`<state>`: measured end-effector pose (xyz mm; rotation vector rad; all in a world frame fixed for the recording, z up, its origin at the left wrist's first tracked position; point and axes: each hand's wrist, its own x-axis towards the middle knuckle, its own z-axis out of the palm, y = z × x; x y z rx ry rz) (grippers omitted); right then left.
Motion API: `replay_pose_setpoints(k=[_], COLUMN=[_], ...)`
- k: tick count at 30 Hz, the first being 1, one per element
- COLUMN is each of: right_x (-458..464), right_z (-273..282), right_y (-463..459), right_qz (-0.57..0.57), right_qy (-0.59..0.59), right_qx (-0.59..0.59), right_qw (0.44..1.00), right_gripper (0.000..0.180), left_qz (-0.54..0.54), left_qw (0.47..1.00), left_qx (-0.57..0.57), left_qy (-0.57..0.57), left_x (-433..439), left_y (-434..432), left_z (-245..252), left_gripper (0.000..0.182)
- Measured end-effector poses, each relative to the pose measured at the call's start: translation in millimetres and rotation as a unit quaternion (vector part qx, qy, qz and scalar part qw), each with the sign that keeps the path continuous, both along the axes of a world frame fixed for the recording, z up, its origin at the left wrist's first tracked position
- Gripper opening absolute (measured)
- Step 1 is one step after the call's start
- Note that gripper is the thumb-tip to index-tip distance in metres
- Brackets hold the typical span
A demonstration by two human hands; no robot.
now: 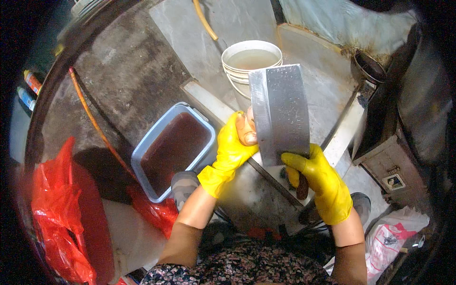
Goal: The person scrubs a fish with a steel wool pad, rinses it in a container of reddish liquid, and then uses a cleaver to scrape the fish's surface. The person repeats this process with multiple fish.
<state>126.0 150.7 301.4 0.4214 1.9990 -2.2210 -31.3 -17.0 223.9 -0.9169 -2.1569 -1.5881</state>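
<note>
My right hand (322,185), in a yellow rubber glove, grips a cleaver (285,114) near where its brown handle (302,187) meets the blade. The broad steel blade is held up, its bright ground edge towards the left. My left hand (231,146), gloved the same way, is closed around a pinkish-brown piece (245,130) that looks like meat. Part of that piece is hidden behind the blade, and I cannot tell whether the edge touches it. Both hands are above a grey slab between my knees.
A white bucket (252,58) of cloudy water stands ahead. To the left is a blue-rimmed plastic tub (137,167) with dark red liquid. An orange hose (85,99) and red plastic bags (57,196) lie farther left. At right are a metal box (384,167) and a white sack (388,242).
</note>
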Motion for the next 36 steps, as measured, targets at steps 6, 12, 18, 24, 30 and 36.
replay_pose_setpoints(k=[6,12,18,24,30,36], right_x=[-5.9,-1.7,7.0,-6.9,-24.6,-42.8], right_z=[-6.6,4.6,-1.9,-58.4,-77.4,-102.0], right_y=[-9.2,-5.4,-3.5,-6.6,8.3,21.0], right_qz=[-0.064,0.006,-0.048,-0.060,-0.131,-0.235], right_qy=[0.195,-0.062,0.096,0.173,0.136,0.026], right_qx=[0.300,0.106,0.296,0.422,0.648,0.162], right_qw=[0.932,0.992,0.949,0.888,0.738,0.958], right_gripper=[0.029,0.030,0.023,0.021,0.016,0.015], left_qz=[-0.013,-0.087,0.019,0.057,0.082,-0.027], left_qw=[0.999,0.996,0.997,0.981,0.939,0.887], left_qx=[-0.013,0.028,-0.069,-0.155,-0.275,-0.445], left_qy=[-0.050,-0.021,-0.013,-0.105,-0.190,-0.122], left_x=[20.2,11.6,-7.6,2.3,1.3,10.2], left_y=[4.7,-0.8,-11.6,-2.9,8.0,13.9], left_z=[10.0,11.0,0.7,-8.8,-23.3,-81.4], left_gripper=[0.051,0.057,0.068,0.065,0.066,0.070])
